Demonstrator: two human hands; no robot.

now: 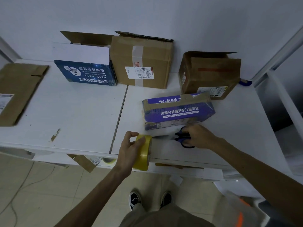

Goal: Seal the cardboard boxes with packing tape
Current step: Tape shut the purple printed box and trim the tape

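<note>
Your left hand [129, 149] grips the yellow tape roll [142, 155] at the bench [73, 112] edge, lower centre, fingers curled over its rim. Your right hand [200, 136] closes round the blue scissors [183, 140], blades pointing at the roll. This looks like the cut, so next you snip close to the roll. The purple box [178, 110], centre right, lies crumpled with brown tape across its top. At upper frame, the blue-and-white box [85, 71] and the brown box [141, 63] wait, flaps up.

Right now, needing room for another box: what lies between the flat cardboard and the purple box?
Head view: only bare white table, crossed by the seam between two tabletops.
</note>
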